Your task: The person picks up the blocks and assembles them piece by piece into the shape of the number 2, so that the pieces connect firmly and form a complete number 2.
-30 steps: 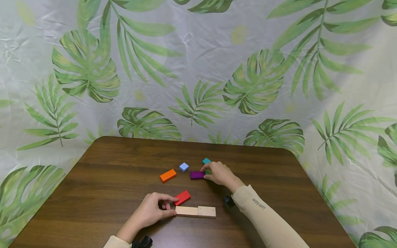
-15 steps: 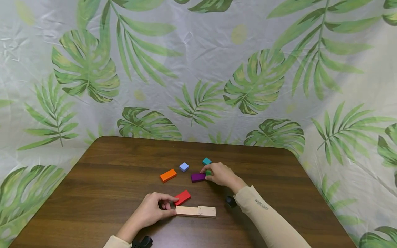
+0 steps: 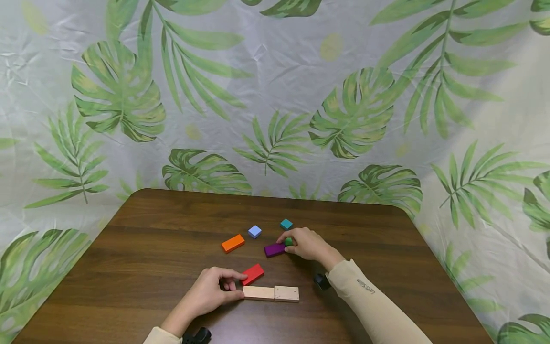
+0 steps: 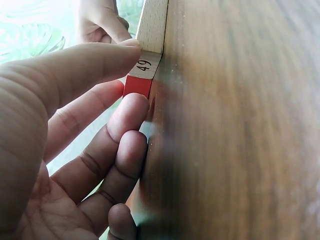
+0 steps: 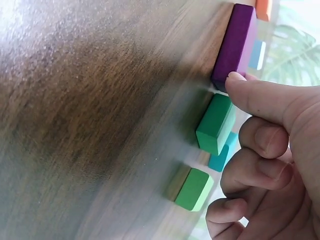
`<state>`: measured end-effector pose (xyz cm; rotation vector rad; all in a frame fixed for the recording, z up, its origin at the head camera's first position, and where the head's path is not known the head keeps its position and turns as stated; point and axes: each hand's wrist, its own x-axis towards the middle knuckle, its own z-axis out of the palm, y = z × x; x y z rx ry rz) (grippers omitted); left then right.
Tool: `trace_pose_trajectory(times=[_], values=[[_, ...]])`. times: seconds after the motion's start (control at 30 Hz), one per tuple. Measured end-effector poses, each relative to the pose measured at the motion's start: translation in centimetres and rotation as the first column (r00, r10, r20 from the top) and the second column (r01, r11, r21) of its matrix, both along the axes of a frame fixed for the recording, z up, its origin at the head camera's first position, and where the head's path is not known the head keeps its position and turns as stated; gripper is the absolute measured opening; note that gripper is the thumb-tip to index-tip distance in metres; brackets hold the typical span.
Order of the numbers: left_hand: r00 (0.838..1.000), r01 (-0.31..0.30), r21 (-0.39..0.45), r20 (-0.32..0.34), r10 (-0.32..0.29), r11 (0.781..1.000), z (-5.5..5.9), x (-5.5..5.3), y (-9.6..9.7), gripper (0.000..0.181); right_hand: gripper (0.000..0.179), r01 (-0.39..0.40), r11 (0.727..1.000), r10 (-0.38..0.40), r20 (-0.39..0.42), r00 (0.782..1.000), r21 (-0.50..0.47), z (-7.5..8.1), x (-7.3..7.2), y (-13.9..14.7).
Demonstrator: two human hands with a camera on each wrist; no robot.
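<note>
My right hand (image 3: 307, 244) pinches the right end of a purple block (image 3: 273, 250) between thumb and index finger; its other fingers are curled in the right wrist view. A green block (image 5: 216, 122) and a light green one (image 5: 194, 190) lie close to those fingers. My left hand (image 3: 215, 289) rests at the left end of two plain wooden blocks (image 3: 259, 293) laid end to end. Its thumb touches the nearer one, marked 49 (image 4: 143, 65) on its end, while the index fingertip touches a red block (image 3: 253, 274) lying slantwise just behind.
Farther back on the brown table (image 3: 142, 258) lie an orange block (image 3: 233, 243), a small light blue block (image 3: 255, 231) and a teal block (image 3: 286, 223). A leaf-patterned cloth (image 3: 275, 95) hangs behind the table's far edge.
My right hand has drawn the purple block a little toward me, turning it slightly, so more of the teal and green blocks shows. The left hand and the wooden blocks stay put.
</note>
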<state>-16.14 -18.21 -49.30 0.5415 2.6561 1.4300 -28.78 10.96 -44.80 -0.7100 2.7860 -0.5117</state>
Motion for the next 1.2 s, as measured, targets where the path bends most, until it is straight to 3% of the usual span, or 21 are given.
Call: trace_pose_trajectory(times=[0.53,1.2], values=[[1.000,-0.004,-0.002,0.015,0.004,1.000,-0.1,-0.1,0.1,0.032,0.025,-0.069,0.996,0.073,0.060,0.996,-0.057,-0.4,0.8,0.3],[1.000,-0.007,0.000,0.018,0.007,1.000,0.1,0.0,0.1,0.031,0.026,-0.177,0.979,0.184,0.066,0.981,-0.099,-0.6,1.5,-0.2]])
